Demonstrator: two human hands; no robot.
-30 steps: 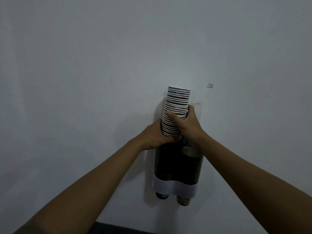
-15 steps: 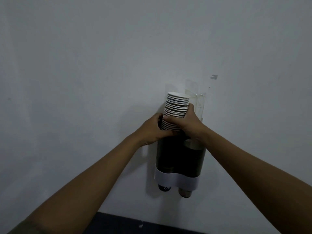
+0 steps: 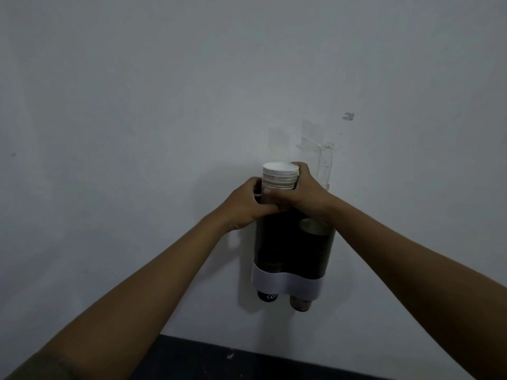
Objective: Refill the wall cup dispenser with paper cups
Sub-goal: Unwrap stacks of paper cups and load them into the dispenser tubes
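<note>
Nearest you, your two bare forearms rise from the bottom corners toward the dispenser (image 3: 293,250), the one fixed thing here, so take every place from it. Below the dispenser a dark band (image 3: 247,360) runs along the foot of the wall; whether it is a skirting or a counter edge you cannot tell in this dim light. Your left hand (image 3: 247,204) sits at the dispenser's upper left, fingers curled round the lower part of the stack of paper cups (image 3: 279,176), thumb laid across the front. Your right hand (image 3: 307,192) sits at the dispenser's upper right, fingers wrapped round the right side and back of the same stack, so both hands grip it. The stack stands upright over the dispenser's left tube, its flat white top showing above your fingers and its lower end hidden behind them; how far it sits inside the tube you cannot tell. The dispenser itself is a dark twin-tube holder with a white band (image 3: 286,281) round its lower part. A dark cup bottom with white lettering (image 3: 267,296) pokes out under the left tube, and a brown one (image 3: 300,304) under the right. Above the dispenser, strips of clear tape (image 3: 315,149) cling to the pale, plain wall (image 3: 137,105), and a small grey mark (image 3: 348,116) lies higher to the right.
</note>
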